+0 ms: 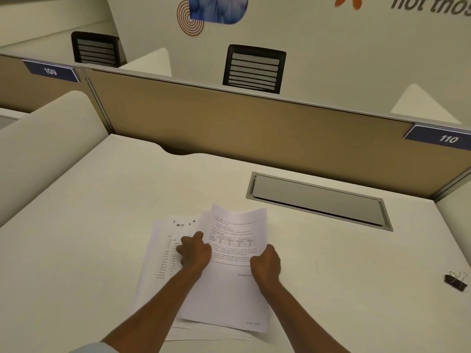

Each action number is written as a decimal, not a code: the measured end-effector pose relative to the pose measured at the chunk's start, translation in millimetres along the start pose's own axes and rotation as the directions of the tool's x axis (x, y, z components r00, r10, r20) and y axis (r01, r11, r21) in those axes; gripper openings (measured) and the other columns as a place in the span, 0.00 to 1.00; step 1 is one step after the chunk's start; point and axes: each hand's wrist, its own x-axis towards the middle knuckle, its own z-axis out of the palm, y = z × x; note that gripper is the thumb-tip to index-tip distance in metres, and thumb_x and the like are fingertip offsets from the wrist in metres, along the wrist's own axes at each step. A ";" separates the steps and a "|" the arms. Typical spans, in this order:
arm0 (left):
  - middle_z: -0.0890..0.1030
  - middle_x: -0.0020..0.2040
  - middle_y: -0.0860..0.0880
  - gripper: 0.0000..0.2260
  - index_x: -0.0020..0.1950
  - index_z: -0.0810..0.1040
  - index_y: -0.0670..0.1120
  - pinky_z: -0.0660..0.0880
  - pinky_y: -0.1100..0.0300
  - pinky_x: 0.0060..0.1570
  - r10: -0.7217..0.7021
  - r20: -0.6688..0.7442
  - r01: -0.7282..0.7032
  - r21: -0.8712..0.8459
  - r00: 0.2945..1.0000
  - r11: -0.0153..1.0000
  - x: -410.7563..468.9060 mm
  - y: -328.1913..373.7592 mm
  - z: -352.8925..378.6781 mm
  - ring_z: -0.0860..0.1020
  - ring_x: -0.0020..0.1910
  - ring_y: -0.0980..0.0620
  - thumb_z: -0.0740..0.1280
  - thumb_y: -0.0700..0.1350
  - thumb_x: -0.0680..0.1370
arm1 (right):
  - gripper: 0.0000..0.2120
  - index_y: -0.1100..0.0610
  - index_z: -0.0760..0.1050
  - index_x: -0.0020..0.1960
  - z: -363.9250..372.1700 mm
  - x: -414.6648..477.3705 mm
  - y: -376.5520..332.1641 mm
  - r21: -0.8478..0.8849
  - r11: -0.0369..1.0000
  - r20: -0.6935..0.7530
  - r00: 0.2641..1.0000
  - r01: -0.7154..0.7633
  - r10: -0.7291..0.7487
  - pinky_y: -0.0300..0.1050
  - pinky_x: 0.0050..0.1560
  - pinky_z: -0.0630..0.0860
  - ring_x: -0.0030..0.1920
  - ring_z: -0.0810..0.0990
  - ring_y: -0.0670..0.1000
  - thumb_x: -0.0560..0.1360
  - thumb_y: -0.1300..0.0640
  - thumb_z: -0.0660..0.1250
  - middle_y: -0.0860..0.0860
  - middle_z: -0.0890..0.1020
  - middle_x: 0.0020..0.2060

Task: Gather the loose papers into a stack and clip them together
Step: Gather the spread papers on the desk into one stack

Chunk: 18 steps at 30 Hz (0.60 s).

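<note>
Both grips are closed on the top sheet (230, 253), left hand (195, 253) at its left edge and right hand (265, 262) at its right, seemingly to square it over the papers (158, 261) at lower centre of the surface (89, 212), while the clip (456, 281) waits untouched at far right.

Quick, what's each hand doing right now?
Left hand: closed, gripping the left edge of the top sheet.
Right hand: closed, gripping its right edge.
</note>
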 end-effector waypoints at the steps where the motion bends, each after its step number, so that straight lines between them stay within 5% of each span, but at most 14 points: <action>1: 0.69 0.63 0.41 0.17 0.67 0.70 0.46 0.75 0.47 0.54 0.004 0.001 -0.004 -0.038 1.000 0.999 1.4 -1.4 -1.5 0.68 0.60 0.40 0.60 0.41 0.78 | 0.12 0.62 0.72 0.54 -0.1 -1.2 -1.6 0.024 1.000 0.001 1.000 0.015 -0.015 0.47 0.46 0.78 0.49 0.80 0.57 0.71 0.67 0.62 0.57 0.81 0.51; 6: 0.81 0.56 0.45 0.09 0.51 0.74 0.49 0.79 0.50 0.51 0.059 -0.010 -0.059 -0.287 0.998 0.956 -2.6 -1.7 -13.6 0.79 0.48 0.45 0.59 0.37 0.77 | 0.21 0.58 0.67 0.62 0.1 -5.0 -6.3 0.133 0.985 -0.007 0.994 0.112 -0.112 0.47 0.46 0.79 0.46 0.79 0.53 0.71 0.67 0.65 0.55 0.80 0.53; 10: 0.81 0.56 0.44 0.09 0.56 0.72 0.48 0.78 0.53 0.46 0.085 -0.063 -0.100 -0.301 0.994 0.948 -2.4 -4.9 -21.9 0.78 0.47 0.45 0.60 0.37 0.78 | 0.31 0.59 0.58 0.70 0.8 -7.8 -13.6 0.178 0.981 0.047 0.995 0.083 -0.093 0.45 0.48 0.78 0.48 0.78 0.52 0.71 0.68 0.67 0.54 0.79 0.56; 15: 0.76 0.62 0.36 0.28 0.75 0.52 0.38 0.77 0.48 0.57 -0.036 -0.029 0.031 -0.145 0.999 0.989 1.8 -12.5 -20.5 0.77 0.58 0.38 0.61 0.33 0.77 | 0.14 0.58 0.69 0.56 12.9 -10.1 -14.4 0.011 1.000 0.072 0.997 0.014 -0.015 0.57 0.58 0.75 0.51 0.79 0.56 0.71 0.66 0.62 0.54 0.80 0.54; 18: 0.78 0.59 0.36 0.18 0.66 0.66 0.35 0.78 0.47 0.55 -0.031 -0.022 0.030 -0.036 0.999 0.999 2.9 -19.2 -16.7 0.78 0.56 0.38 0.61 0.34 0.77 | 0.14 0.57 0.69 0.54 19.5 -11.8 -15.0 -0.105 0.994 0.035 0.999 -0.035 0.039 0.61 0.59 0.68 0.54 0.76 0.56 0.70 0.67 0.62 0.54 0.77 0.54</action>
